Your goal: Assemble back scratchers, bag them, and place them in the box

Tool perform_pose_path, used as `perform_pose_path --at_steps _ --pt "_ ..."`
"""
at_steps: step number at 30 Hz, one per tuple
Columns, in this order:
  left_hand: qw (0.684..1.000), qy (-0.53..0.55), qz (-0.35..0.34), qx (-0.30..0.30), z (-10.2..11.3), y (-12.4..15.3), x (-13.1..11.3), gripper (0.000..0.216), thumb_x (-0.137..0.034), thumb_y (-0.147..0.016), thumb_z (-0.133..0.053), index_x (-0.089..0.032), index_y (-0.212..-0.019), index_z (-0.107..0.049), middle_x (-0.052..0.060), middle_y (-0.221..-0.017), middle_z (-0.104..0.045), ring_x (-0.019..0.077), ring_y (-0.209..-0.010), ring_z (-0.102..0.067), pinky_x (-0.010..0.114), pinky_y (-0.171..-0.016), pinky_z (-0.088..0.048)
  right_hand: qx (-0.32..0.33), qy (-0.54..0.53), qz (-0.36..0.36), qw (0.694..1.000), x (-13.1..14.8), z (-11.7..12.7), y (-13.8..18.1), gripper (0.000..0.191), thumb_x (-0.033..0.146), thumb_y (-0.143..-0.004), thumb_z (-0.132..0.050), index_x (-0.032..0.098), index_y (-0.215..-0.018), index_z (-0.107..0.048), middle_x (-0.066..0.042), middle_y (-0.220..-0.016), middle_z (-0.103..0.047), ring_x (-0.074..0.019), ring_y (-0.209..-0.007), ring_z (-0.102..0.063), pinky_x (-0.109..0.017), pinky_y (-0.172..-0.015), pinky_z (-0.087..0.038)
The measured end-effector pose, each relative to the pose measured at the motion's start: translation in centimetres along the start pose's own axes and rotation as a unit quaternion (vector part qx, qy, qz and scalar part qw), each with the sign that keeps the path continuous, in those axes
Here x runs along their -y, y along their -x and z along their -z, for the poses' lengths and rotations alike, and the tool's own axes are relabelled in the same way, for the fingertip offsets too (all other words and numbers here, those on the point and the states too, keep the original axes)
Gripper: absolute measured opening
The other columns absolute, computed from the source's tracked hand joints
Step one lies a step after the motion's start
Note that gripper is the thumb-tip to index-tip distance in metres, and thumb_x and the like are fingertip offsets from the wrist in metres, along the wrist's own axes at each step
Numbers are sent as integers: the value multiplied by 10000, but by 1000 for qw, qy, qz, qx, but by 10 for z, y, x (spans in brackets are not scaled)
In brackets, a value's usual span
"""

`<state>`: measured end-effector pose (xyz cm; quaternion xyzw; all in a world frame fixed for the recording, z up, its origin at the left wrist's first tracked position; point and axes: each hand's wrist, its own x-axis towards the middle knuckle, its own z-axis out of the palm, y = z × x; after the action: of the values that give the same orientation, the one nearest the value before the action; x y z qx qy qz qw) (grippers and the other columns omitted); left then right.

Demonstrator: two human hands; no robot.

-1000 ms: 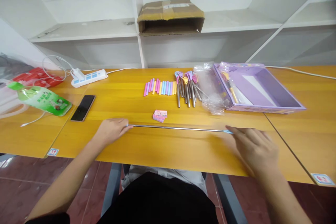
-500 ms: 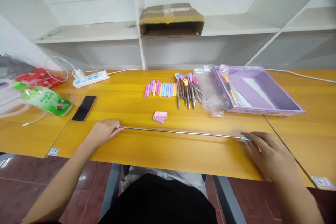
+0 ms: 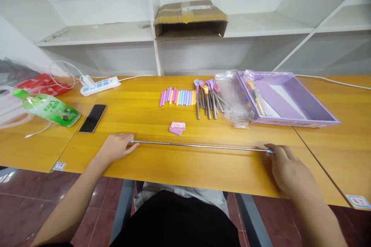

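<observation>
A long thin metal telescopic rod stretches across the yellow table just above its surface. My left hand pinches its left end, fingers closed. At the other end my right hand grips the light blue tip. Just behind the rod lies a small pink packet. Farther back sit a row of pastel sticks and a bunch of metal rods with coloured hand-shaped heads.
An open purple box with clear plastic wrap stands at the back right. At the left lie a black phone, a green pouch, a white power strip and red packets. A cardboard box sits on the shelf.
The rod has been pulled out longer: my right hand moved right with the blue tip while my left hand shifted slightly left. In the last half second both hands barely moved.
</observation>
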<state>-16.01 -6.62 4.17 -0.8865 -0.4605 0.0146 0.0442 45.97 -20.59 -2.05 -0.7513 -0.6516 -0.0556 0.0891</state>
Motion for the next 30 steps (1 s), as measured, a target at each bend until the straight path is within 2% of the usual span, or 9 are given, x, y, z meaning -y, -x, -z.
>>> perform_pose_path --at_steps 3,7,10,13,17,20,25,30 --pt "999 -9 36 34 2 0 -5 477 -568 -1068 -453 -206 -822 -642 79 -771 -748 245 -718 -703 314 -620 -376 11 20 -6 1000 7 -1 -2 341 283 -1085 -391 153 -1321 -600 -191 -1267 -666 -280 -903 -691 -403 -748 -507" --pt "996 1 60 69 7 -7 -29 483 -575 -1051 -456 -197 -874 -699 105 -792 -773 277 -743 -734 323 -637 -406 21 27 55 998 32 3 -5 267 238 -1055 -484 156 -1292 -574 -149 -1251 -658 -237 -915 -681 -336 -731 -481" --pt "993 11 69 97 14 -20 -63 483 -568 -1048 -459 -188 -912 -725 122 -834 -791 307 -788 -764 338 -658 -441 30 37 89 995 73 11 -8 279 136 -1007 -524 175 -1282 -557 -117 -1224 -663 -228 -963 -681 -304 -692 -457" --pt "990 22 80 118 19 -35 -104 503 -571 -1054 -441 -184 -958 -746 132 -849 -801 337 -803 -783 362 -673 -483 41 50 112 992 127 18 -10 310 55 -991 -503 186 -1267 -554 -102 -1202 -669 -209 -950 -677 -290 -652 -432" --pt "988 50 76 121 19 -51 -152 541 -575 -1062 -413 -164 -1005 -759 148 -876 -810 358 -817 -796 401 -694 -535 50 82 139 986 193 20 -11 201 48 -1001 -514 187 -1129 -584 -91 -1083 -674 -190 -837 -642 -292 -587 -372" --pt "986 78 87 115 16 -59 -175 534 -554 -1063 -418 -149 -999 -760 152 -897 -812 340 -837 -801 395 -719 -555 21 92 162 982 225 21 -9 146 58 -1006 -525 192 -1033 -574 -72 -985 -657 -186 -772 -601 -304 -561 -330" --pt "983 120 88 111 13 -64 -189 488 -545 -1041 -464 -162 -989 -762 134 -873 -808 319 -830 -801 385 -734 -564 -29 78 192 978 246 24 -1 105 100 -1030 -526 201 -1013 -548 -61 -944 -620 -193 -774 -562 -311 -573 -332" --pt "985 100 83 115 11 -64 -190 486 -544 -1012 -493 -152 -965 -778 145 -875 -807 341 -828 -800 398 -720 -570 -2 62 189 980 248 13 6 144 65 -1002 -547 207 -983 -531 -49 -927 -601 -187 -766 -547 -316 -577 -309"
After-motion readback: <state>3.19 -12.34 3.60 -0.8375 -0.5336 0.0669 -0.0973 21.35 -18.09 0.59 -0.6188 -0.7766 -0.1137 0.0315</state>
